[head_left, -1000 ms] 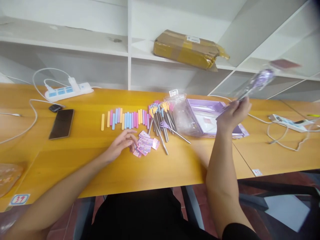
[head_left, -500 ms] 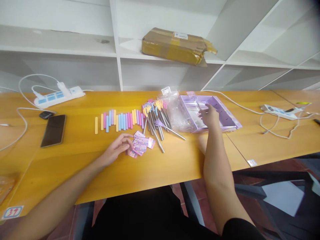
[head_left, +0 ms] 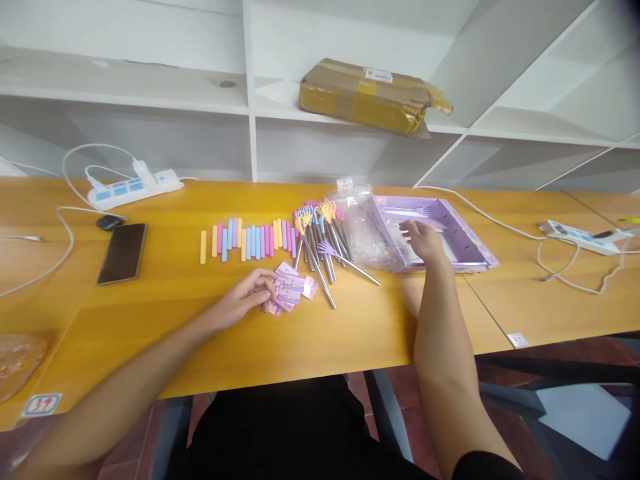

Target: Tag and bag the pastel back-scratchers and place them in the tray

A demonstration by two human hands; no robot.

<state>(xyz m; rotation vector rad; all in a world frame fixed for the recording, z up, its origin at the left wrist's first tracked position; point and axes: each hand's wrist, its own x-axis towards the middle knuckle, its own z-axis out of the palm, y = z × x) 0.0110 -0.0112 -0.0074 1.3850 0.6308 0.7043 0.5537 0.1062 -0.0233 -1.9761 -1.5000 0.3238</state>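
Note:
My left hand (head_left: pixel 253 292) rests on the table at the edge of a small pile of pink and purple printed cards (head_left: pixel 290 293). Its fingers are loosely curved and apart, touching the cards without gripping one. Over the purple open box (head_left: pixel 463 233) is my right hand (head_left: pixel 423 239), fingers spread, holding nothing that I can see. A back scratcher with a purple hand-shaped head (head_left: pixel 424 211) lies along the box's far side. Between my hands sits a heap of back scratchers (head_left: pixel 325 250) with metal shafts and coloured heads. Clear plastic bags (head_left: pixel 367 233) lie against the box's left wall.
Coloured handle-like tubes (head_left: pixel 257 241) stand in a row left of the heap. Farther left are a phone (head_left: pixel 123 253) and a power strip (head_left: pixel 137 190); another power strip (head_left: pixel 580 237) lies right. A taped carton (head_left: pixel 370 97) sits on the shelf above.
My right hand has let go of a back scratcher, its fingers now spread over the box. My left hand stays by the cards. The whole view has shifted slightly.

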